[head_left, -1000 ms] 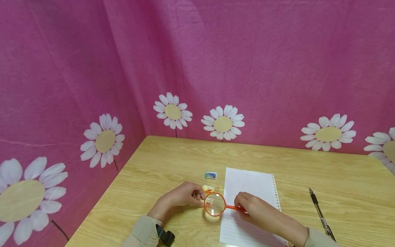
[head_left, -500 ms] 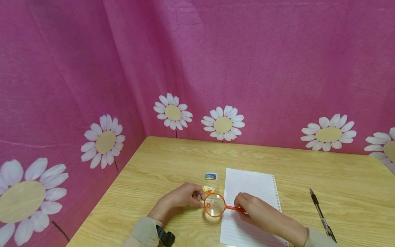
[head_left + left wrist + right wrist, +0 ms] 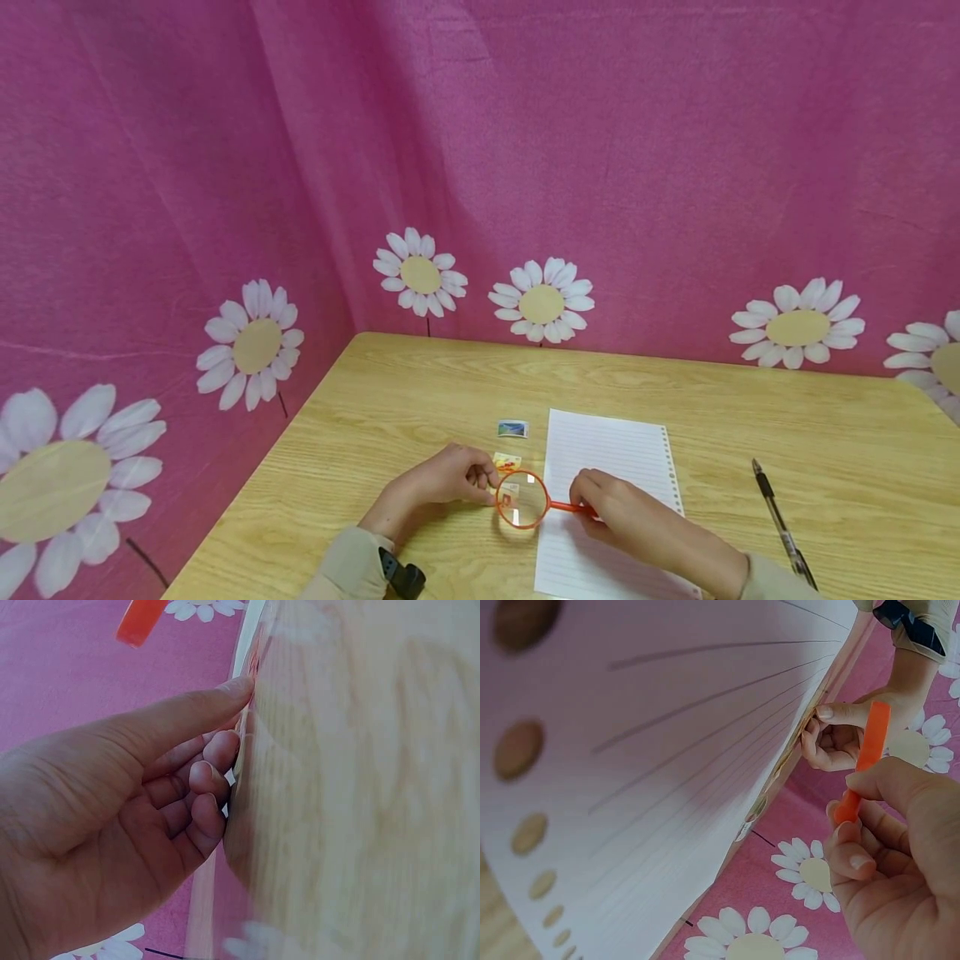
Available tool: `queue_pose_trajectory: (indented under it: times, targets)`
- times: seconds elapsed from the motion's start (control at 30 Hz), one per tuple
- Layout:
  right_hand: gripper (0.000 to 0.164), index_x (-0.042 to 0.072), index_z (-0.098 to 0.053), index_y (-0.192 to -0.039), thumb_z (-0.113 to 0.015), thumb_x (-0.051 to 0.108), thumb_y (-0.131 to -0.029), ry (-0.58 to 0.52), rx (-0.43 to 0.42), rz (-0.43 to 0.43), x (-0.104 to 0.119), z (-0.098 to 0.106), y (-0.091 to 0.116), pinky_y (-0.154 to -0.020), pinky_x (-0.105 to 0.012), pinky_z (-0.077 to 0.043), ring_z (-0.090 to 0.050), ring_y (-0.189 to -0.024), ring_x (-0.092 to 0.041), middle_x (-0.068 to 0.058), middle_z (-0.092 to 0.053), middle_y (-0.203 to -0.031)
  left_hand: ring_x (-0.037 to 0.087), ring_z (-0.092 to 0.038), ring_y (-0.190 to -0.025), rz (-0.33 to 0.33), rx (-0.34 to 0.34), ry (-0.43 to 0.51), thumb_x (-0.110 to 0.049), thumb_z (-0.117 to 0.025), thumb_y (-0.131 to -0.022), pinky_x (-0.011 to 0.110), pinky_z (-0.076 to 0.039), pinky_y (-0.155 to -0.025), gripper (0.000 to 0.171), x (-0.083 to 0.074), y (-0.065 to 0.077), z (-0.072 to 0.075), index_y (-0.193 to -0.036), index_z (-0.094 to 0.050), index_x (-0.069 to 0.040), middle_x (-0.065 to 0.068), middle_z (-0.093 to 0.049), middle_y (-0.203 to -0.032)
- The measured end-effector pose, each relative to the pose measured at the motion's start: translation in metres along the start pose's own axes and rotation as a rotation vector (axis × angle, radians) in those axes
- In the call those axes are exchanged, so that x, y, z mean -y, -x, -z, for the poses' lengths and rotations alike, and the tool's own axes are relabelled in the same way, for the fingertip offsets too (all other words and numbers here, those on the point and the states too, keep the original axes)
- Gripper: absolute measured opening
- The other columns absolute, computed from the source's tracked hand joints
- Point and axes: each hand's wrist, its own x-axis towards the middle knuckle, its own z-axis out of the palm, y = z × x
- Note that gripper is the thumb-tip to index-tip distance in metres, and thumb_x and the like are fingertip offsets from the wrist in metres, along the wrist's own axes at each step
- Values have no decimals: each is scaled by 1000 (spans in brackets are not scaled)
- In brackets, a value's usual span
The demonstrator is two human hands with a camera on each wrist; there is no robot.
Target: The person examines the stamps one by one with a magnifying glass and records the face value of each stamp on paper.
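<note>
My right hand (image 3: 611, 504) pinches the handle of an orange-red magnifying glass (image 3: 551, 503), with the thumb and fingers on the orange handle (image 3: 870, 742) in the right wrist view. Its round lens overlaps a pale postage stamp (image 3: 508, 497) with a reddish picture. At that stamp's left edge, my left hand (image 3: 450, 475) holds it with thumb and index finger close to the tabletop. The left wrist view shows the left thumb (image 3: 240, 688) at the table surface and the other fingers curled. Just beyond lies a yellow-and-red stamp (image 3: 507, 461), then a blue-green stamp (image 3: 513, 429).
Under the right hand lies a lined sheet of paper (image 3: 600, 442) with punched holes along its right side. A black pen (image 3: 776, 517) lies farther right on the wooden table (image 3: 420, 383). A pink curtain (image 3: 637, 167) with white flowers hangs behind and at the left.
</note>
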Motion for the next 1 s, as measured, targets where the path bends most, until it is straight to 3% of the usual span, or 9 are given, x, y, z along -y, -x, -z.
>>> queue_pose_trajectory:
  times: [1.0]
  targets:
    - [35,12,-56,-83,-81,-5,-67,47,-60,16,-10,5,24,-62,-11,-42,-52,-71,-1,7,-55,-79,0,-48,-66,-1,20,-1,-13,-77,-83,16,-40,-61,12,-4,1,1,-90,-69,-10,-6,-59,-76]
